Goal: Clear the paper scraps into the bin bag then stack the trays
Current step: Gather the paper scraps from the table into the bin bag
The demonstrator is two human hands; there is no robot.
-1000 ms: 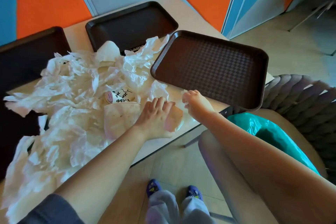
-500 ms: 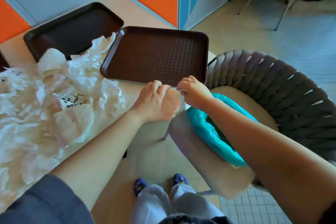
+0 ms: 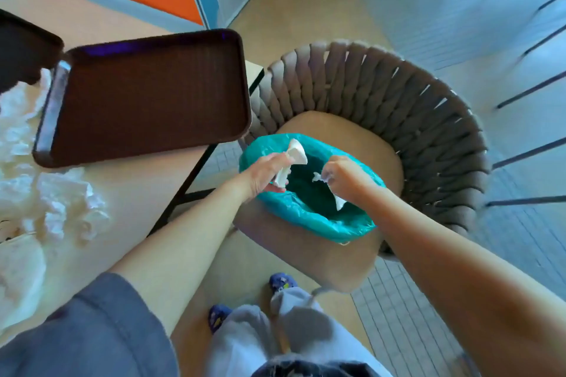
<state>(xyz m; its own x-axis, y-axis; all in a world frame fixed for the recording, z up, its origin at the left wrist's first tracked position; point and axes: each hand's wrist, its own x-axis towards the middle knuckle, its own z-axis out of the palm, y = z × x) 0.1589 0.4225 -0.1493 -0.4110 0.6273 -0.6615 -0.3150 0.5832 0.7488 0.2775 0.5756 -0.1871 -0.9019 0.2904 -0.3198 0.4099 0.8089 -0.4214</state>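
the left hand (image 3: 264, 174) grips a crumpled white paper scrap (image 3: 293, 159) over the open mouth of the teal bin bag (image 3: 309, 211); the scrap's long axis runs up and away from the palm. the right hand (image 3: 344, 176) pinches a smaller paper shred (image 3: 318, 177), also above the bag. the bag sits on the seat of a woven chair (image 3: 398, 107), mouth upward. on the table (image 3: 137, 187) lies a brown tray (image 3: 147, 98), its long side running left to right, one corner overhanging the table edge. a heap of crumpled paper (image 3: 58, 205) lies near it, a second dark tray (image 3: 21, 52) at far left.
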